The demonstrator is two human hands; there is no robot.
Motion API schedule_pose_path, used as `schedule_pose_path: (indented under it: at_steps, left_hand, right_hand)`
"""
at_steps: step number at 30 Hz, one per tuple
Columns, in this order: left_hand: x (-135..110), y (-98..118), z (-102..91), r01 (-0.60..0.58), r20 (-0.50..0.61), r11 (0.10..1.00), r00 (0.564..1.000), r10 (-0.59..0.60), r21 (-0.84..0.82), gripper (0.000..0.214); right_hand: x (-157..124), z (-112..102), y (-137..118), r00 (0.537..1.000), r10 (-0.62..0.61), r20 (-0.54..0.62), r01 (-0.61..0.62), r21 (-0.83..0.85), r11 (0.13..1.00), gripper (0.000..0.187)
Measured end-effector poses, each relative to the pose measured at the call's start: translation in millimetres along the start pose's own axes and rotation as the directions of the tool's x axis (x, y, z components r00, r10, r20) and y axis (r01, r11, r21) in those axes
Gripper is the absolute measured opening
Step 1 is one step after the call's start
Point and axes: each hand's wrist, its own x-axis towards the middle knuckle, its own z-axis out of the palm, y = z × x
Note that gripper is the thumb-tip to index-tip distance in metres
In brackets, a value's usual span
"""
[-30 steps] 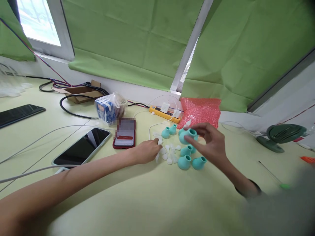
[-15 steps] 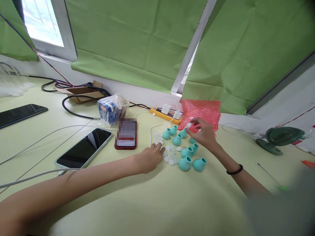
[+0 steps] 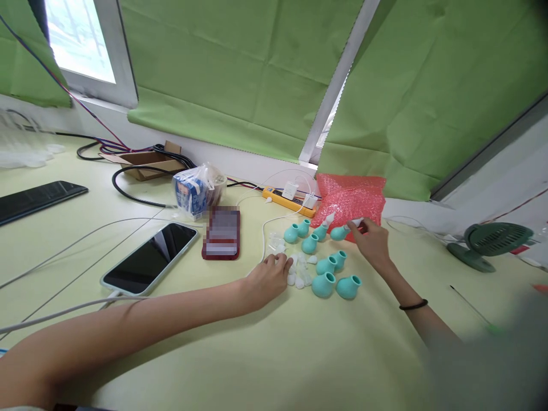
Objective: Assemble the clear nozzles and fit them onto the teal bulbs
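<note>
The right hand point(image 3: 373, 244) has its fingers closed on a little teal bulb point(image 3: 339, 233). The bulb is round and fat, with a thin neck and a white tip. It lies on its side, low over the table point(image 3: 274, 354), just in front of the pink bubble wrap point(image 3: 351, 197). More teal bulbs point(image 3: 323, 284) stand close by. The left hand point(image 3: 268, 279) rests on small white bits point(image 3: 298, 278), fingers curled; I cannot tell if it holds any.

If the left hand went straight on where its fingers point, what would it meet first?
The left hand would first meet the pile of small white pieces just ahead; past them, probably a teal bulb.
</note>
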Motion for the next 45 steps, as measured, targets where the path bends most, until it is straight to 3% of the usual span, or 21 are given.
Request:
schedule_pose_path:
  at_steps: [2,4,7,9,12,15,17,19,22,25,27,28,30,31,32,34,37,39,41,45]
  left_hand:
    - [2,-9,-10.7,-0.038,-0.002,0.998,0.999,0.038,-0.054,0.057]
    - [3,-19,-28.1,-0.046,-0.074,0.983,0.997,0.034,-0.175,0.059]
    - [-1,-27,-60.5,-0.109,-0.289,0.886,0.957,-0.029,-0.450,0.043]
    - [-7,-26,-79.4,-0.197,-0.357,0.790,0.934,-0.029,-0.581,0.035]
    - [-14,-20,-95.1,-0.224,-0.195,0.720,0.973,0.126,-0.657,0.036]
    - [-15,-16,-95.9,-0.193,-0.082,0.665,0.977,0.195,-0.722,0.025]
    - [-14,-15,-92.2,-0.180,-0.084,0.653,0.981,0.176,-0.735,0.022]
    - [-11,-15,-88.4,-0.168,-0.089,0.671,0.985,0.150,-0.722,0.022]
    - [-9,-19,-85.8,-0.159,-0.081,0.662,0.986,0.147,-0.732,0.027]
    - [-8,-26,-87.2,-0.162,-0.059,0.544,0.978,0.201,-0.823,0.031]
    - [-8,-30,-88.7,-0.150,-0.055,0.439,0.974,0.221,-0.886,0.033]
    - [-7,-32,-89.3,-0.139,-0.061,0.390,0.977,0.206,-0.910,0.032]
    - [-6,-34,-89.2,-0.108,-0.069,0.283,0.987,0.142,-0.953,0.030]
    - [-5,-35,-88.6,-0.084,-0.061,0.212,0.992,0.115,-0.974,0.029]
    - [-4,-35,-87.5,-0.055,-0.042,0.133,0.994,0.098,-0.990,0.028]
    - [-1,-36,-84.2,0.017,0.015,-0.024,0.995,0.100,-1.000,0.026]
    - [5,-35,-77.4,0.117,0.114,-0.138,0.993,0.030,-0.984,0.021]
    - [9,-34,-72.0,0.178,0.187,-0.158,0.981,-0.047,-0.971,0.021]
    - [12,-33,-66.0,0.215,0.235,-0.192,0.968,-0.087,-0.957,0.023]
    - [16,-25,-54.5,0.229,0.269,-0.304,0.958,-0.097,-0.925,0.026]
  right_hand:
    - [-5,-18,-22,0.993,0.001,-0.120,0.008,0.081,0.997,0.029]
    - [-19,-38,-48,0.977,-0.001,-0.213,0.083,0.376,0.923,0.023]
    - [-54,-56,-87,0.993,-0.076,-0.091,0.116,0.622,0.774,0.013]
    - [-79,-59,-106,0.986,-0.155,-0.057,0.152,0.677,0.720,0.012]
    - [-101,-55,-120,0.947,-0.306,-0.101,0.287,0.700,0.655,0.022]
    - [-100,-51,-120,0.943,-0.303,-0.134,0.306,0.709,0.636,0.013]
    - [-93,-49,-117,0.969,-0.246,-0.023,0.177,0.758,0.627,0.015]
    - [-89,-48,-116,0.966,-0.165,0.201,-0.075,0.823,0.563,0.021]
    - [-85,-46,-118,0.869,-0.039,0.493,-0.443,0.812,0.380,0.025]
    - [-82,-46,-120,0.758,0.031,0.652,-0.632,0.721,0.282,0.032]
    - [-78,-46,-118,0.756,0.072,0.651,-0.636,0.703,0.317,0.036]
    - [-76,-46,-116,0.796,0.089,0.599,-0.582,0.716,0.386,0.036]
    - [-72,-43,-110,0.904,0.026,0.427,-0.351,0.708,0.613,0.034]
    - [-71,-40,-107,0.935,-0.062,0.350,-0.196,0.654,0.731,0.034]
    - [-69,-37,-104,0.938,-0.165,0.304,-0.040,0.569,0.821,0.035]
    - [-67,-28,-99,0.891,-0.319,0.322,0.192,0.368,0.910,0.038]
    - [-65,-14,-91,0.830,-0.349,0.435,0.320,0.140,0.937,0.034]
    - [-63,-6,-85,0.824,-0.332,0.458,0.337,0.075,0.939,0.026]
    - [-62,-2,-81,0.859,-0.337,0.386,0.330,0.088,0.940,0.020]
    - [-65,-8,-85,0.926,-0.369,0.080,0.324,0.335,0.885,0.017]
